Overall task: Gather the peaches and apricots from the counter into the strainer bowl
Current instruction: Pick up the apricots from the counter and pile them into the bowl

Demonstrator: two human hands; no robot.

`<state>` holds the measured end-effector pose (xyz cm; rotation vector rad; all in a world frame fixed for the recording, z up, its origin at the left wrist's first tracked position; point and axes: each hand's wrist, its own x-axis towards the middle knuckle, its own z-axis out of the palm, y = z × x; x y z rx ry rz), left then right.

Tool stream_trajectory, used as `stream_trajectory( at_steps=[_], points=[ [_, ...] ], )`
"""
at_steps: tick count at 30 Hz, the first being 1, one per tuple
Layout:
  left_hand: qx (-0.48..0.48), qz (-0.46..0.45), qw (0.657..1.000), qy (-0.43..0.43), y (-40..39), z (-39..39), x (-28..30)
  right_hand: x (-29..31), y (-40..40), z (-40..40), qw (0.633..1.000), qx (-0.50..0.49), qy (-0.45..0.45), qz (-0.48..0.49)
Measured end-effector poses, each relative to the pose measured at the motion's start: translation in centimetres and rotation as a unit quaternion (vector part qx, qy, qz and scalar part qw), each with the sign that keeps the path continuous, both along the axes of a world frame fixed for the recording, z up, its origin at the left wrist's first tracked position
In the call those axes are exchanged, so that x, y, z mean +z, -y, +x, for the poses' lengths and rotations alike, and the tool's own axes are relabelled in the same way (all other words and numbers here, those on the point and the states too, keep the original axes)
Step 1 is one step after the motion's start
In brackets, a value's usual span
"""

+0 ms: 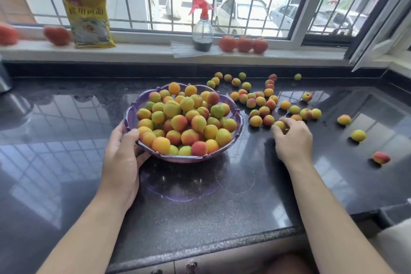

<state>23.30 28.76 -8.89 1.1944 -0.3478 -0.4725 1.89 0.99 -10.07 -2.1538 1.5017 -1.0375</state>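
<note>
Both forearms reach over the bench [200, 218]. Left hand [121, 160] grips the strainer bowl [130, 115] rim; right hand [292, 140] fingers curl around one apricot [279, 125]. Loose fruit [262, 104] lies far right. Heaped bowl may spill if more is dropped.

Yellow pkg [89, 18]: Chinese chars, "用" legible, rest blurred.
</note>
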Motion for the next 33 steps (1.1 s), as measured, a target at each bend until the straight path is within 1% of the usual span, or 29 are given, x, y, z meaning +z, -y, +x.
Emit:
stream_trajectory(
  at_steps=[5, 7, 9, 10, 11, 13, 15, 17, 21, 24, 26, 28, 30, 33],
  points=[
    [0.003, -0.002, 1.000, -0.004, 0.0, -0.1, 0.2, 1.4, -1.2, 0.9, 0.993, 0.052, 0.102, -0.021],
    [0.002, 0.002, 1.000, -0.004, 0.0, -0.1, 0.1, 2.8, -1.6, 1.6, 0.985, 0.087, 0.145, 0.020],
    [-0.001, 0.006, 1.000, -0.003, -0.1, 0.0, 0.1, 4.9, -2.7, 2.7, 0.964, 0.153, 0.200, 0.088],
    [-0.001, 0.008, 1.000, -0.003, -0.1, 0.1, 0.1, 6.2, -3.6, 3.3, 0.953, 0.188, 0.208, 0.117],
    [-0.002, 0.009, 1.000, -0.003, -0.1, 0.1, 0.1, 7.5, -4.5, 4.1, 0.947, 0.221, 0.191, 0.135],
    [-0.002, 0.009, 1.000, -0.005, -0.2, 0.2, -0.1, 10.1, -6.4, 5.9, 0.940, 0.298, 0.108, 0.128],
    [-0.004, 0.008, 1.000, -0.009, -0.2, 0.3, -0.1, 12.1, -8.3, 8.0, 0.921, 0.378, 0.026, 0.095],
    [-0.007, 0.009, 1.000, -0.015, -0.2, 0.4, -0.2, 13.2, -10.1, 10.2, 0.898, 0.435, -0.051, 0.047],
    [-0.005, 0.005, 1.000, -0.026, -0.3, 0.5, -0.1, 12.4, -12.7, 14.4, 0.844, 0.482, -0.224, -0.067],
    [-0.005, 0.001, 1.000, -0.030, -0.3, 0.5, -0.1, 11.3, -13.1, 16.1, 0.805, 0.483, -0.314, -0.138],
    [-0.005, 0.004, 1.000, -0.029, -0.3, 0.6, -0.3, 11.1, -13.0, 16.6, 0.796, 0.476, -0.339, -0.159],
    [-0.003, 0.003, 0.999, -0.032, -0.3, 0.6, -0.2, 11.1, -13.1, 16.8, 0.791, 0.472, -0.346, -0.176],
    [-0.002, -0.003, 0.999, -0.037, -0.2, 0.6, -0.2, 11.0, -13.2, 16.8, 0.789, 0.469, -0.344, -0.197],
    [0.000, -0.008, 0.999, -0.037, -0.2, 0.7, -0.3, 10.8, -13.5, 17.1, 0.797, 0.461, -0.323, -0.219]
  ],
)
